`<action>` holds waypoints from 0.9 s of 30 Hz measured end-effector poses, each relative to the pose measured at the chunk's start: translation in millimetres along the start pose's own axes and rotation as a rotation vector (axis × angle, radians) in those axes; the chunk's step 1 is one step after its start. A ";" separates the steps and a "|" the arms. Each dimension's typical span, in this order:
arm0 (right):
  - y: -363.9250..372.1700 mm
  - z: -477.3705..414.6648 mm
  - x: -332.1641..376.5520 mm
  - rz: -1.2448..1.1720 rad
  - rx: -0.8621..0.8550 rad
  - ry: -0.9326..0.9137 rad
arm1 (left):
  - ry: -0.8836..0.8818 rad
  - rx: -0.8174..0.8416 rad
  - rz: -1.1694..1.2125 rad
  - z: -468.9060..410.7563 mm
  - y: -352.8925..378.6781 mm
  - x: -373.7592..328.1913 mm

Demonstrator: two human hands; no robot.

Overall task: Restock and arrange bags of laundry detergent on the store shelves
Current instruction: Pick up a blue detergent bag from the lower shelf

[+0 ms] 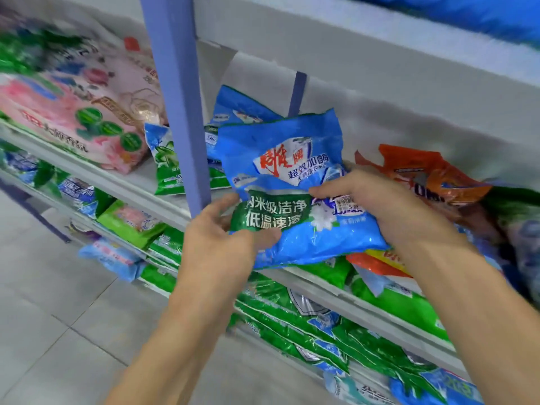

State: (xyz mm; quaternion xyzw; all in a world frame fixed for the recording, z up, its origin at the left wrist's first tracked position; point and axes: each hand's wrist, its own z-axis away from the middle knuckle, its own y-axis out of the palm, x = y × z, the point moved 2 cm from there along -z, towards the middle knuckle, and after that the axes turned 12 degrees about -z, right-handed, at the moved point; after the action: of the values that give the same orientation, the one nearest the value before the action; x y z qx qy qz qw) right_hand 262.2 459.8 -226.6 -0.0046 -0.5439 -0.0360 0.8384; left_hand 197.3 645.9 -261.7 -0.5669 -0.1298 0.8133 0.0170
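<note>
Grey metal shelves (pixel 122 182) on a blue upright post (pixel 181 112) run across our view, above a pale tiled floor (pixel 58 302). We hold a blue detergent bag (pixel 280 159) at the front edge of the middle shelf, just right of the post, its top leaning back against another blue bag (pixel 233 106) behind it. Our left hand (pixel 222 247) pinches the bag's lower left corner, thumb on the front by the green band, fingers behind. Our right hand (pixel 388 209) grips the right side, fingers curled over the front near a white label. An orange bag (pixel 423 173) lies just beside it on the right; a large pink bag (pixel 73 112) sits left of the post. Green bags (pixel 277 311) fill the shelf below
</note>
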 end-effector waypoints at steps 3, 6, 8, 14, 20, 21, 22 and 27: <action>-0.4 46.4 6.7 -0.124 0.109 -0.064 | -0.204 0.364 0.180 15.4 -20.1 -0.5; 1.5 97.8 4.8 -0.266 0.214 -0.031 | -0.332 0.593 0.116 41.3 -38.5 -3.3; 0.1 126.6 -5.9 -0.332 0.152 -0.008 | -0.366 0.633 0.073 62.4 -41.6 -7.7; 1.1 188.0 -26.6 -0.367 -0.057 0.054 | -0.328 0.471 0.284 113.5 -50.9 -0.3; 11.3 231.8 -12.1 -0.599 -0.030 0.185 | -0.205 0.501 0.348 160.9 -82.0 -30.4; 11.9 239.7 -7.5 -0.604 -0.039 0.192 | -0.181 0.522 0.340 167.7 -86.0 -37.5; 12.1 247.7 -3.3 -0.603 -0.042 0.197 | -0.155 0.536 0.336 173.6 -90.2 -42.4; 8.7 282.8 9.1 -0.554 -0.074 0.150 | -0.160 0.515 0.296 191.9 -101.9 -63.9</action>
State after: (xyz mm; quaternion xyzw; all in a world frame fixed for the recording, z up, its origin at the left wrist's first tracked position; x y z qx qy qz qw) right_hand 8.6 481.2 -102.6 0.1162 -0.4590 -0.2839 0.8338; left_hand 30.1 696.3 -117.4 -0.4907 0.1637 0.8552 0.0314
